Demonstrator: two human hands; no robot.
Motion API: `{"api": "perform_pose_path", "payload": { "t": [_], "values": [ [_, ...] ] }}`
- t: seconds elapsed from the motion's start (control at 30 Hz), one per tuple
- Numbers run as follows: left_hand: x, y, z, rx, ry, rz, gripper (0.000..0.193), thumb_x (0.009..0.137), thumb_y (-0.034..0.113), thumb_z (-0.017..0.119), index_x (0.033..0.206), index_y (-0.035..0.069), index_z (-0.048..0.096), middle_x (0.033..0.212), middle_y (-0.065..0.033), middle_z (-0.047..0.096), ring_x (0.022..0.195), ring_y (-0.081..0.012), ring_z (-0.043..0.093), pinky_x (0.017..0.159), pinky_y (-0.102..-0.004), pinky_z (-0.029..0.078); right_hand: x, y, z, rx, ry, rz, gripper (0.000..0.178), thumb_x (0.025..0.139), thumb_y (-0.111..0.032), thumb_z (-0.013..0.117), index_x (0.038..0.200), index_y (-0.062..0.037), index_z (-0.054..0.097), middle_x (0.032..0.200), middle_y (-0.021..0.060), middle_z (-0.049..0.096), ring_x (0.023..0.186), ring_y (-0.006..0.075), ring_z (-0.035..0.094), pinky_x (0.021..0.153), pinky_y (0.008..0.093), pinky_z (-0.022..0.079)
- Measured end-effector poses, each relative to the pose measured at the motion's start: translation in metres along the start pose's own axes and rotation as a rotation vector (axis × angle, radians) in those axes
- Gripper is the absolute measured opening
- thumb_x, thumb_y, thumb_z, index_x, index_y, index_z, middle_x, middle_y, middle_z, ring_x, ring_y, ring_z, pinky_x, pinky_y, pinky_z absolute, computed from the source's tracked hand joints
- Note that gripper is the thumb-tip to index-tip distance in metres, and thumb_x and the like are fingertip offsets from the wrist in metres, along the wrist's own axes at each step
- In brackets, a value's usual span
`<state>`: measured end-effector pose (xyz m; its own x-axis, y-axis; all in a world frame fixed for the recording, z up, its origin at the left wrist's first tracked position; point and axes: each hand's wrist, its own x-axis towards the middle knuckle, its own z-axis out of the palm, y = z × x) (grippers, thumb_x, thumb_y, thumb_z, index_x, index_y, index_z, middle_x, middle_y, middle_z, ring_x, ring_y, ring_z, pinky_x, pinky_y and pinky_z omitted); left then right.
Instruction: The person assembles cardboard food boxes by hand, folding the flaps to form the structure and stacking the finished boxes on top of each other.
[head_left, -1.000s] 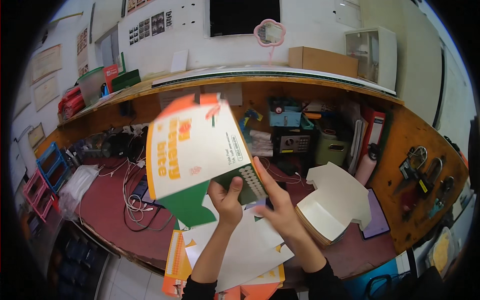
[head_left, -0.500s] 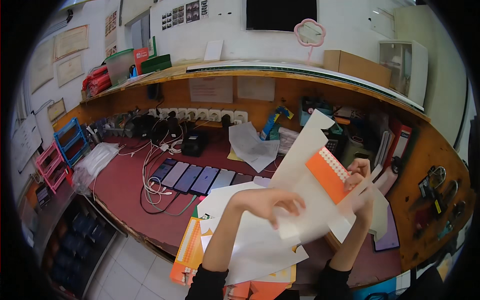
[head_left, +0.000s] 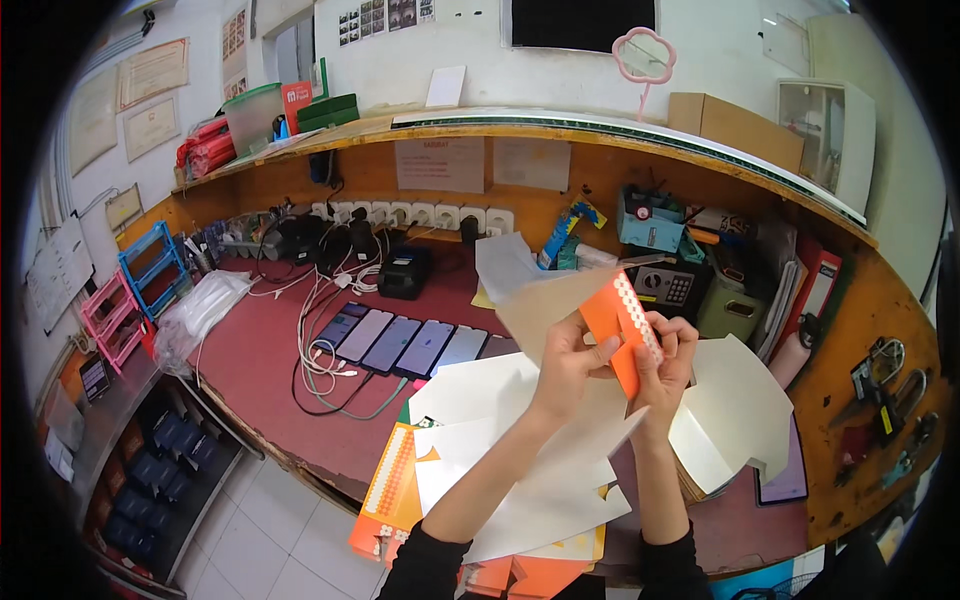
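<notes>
Both hands hold a pale die-cut cardboard sheet [head_left: 541, 303] raised above the table, its orange printed panel [head_left: 603, 305] with a scalloped white strip facing me. My left hand [head_left: 572, 368] has its thumb and fingers closed on the lower left of that panel. Fingers of my right hand [head_left: 664, 362] are curled round its right edge. Below my arms lie several flat white cardboard sheets [head_left: 480, 405], overlapping orange and yellow printed ones [head_left: 392, 485]. An open white carton [head_left: 735, 405] stands to the right of my right hand.
Several phones [head_left: 402, 348] lie in a row on the dark red table [head_left: 255, 375], beside tangled white cables [head_left: 318, 310]. A row of power sockets [head_left: 425, 214] runs along the back. A tablet [head_left: 783, 465] lies at the right, near hanging padlocks [head_left: 885, 405].
My left hand has moved up and right onto the cardboard. The sheet is now gripped by both hands, turned and bent around its orange panel. The white carton at right shows more.
</notes>
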<state>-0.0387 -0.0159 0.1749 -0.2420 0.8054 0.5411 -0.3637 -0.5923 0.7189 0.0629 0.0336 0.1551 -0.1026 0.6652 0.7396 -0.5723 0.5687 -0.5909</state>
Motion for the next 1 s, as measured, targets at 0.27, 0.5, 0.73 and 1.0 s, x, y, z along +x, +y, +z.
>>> {"api": "perform_pose_path", "payload": {
  "t": [0.27,0.5,0.73,1.0],
  "values": [
    [0.005,0.017,-0.018,0.263,0.134,0.121,0.031,0.092,0.028,0.05,0.101,-0.001,0.055,0.091,-0.0045,0.059,0.079,-0.0089,0.056,0.065,-0.0229,0.046,0.008,-0.038,-0.004,-0.551,-0.5,-0.175,0.039,0.054,-0.007,0.079,0.091,-0.0041,0.068,0.13,0.0199,0.046,0.112,0.0297,0.053,0.09,0.0368,0.044],
    [-0.001,0.005,0.009,0.17,0.271,0.13,0.03,0.093,0.025,0.049,0.104,-0.002,0.053,0.093,-0.0074,0.059,0.085,-0.0156,0.057,0.073,-0.0275,0.046,0.009,-0.014,-0.015,-0.374,-0.363,-0.273,0.04,0.05,-0.004,0.081,0.089,-0.0037,0.07,0.129,0.0246,0.044,0.114,0.0311,0.051,0.093,0.0338,0.043],
    [-0.002,0.01,0.012,0.22,0.2,0.151,0.025,0.092,0.02,0.049,0.103,-0.003,0.052,0.099,-0.0093,0.057,0.085,-0.0166,0.058,0.074,-0.028,0.047,0.017,-0.018,-0.028,-0.281,-0.44,-0.229,0.042,0.049,-0.005,0.082,0.089,-0.0037,0.07,0.128,0.0237,0.046,0.118,0.031,0.048,0.097,0.0356,0.039],
    [-0.006,-0.003,0.022,0.064,0.259,0.109,0.025,0.093,0.022,0.049,0.101,-0.001,0.052,0.092,-0.005,0.057,0.085,-0.0108,0.056,0.071,-0.025,0.048,0.014,-0.019,-0.026,-0.51,-0.369,-0.353,0.05,0.053,-0.006,0.081,0.1,-0.0019,0.066,0.123,0.0203,0.052,0.102,0.0267,0.058,0.086,0.0303,0.044]
  ]
}}
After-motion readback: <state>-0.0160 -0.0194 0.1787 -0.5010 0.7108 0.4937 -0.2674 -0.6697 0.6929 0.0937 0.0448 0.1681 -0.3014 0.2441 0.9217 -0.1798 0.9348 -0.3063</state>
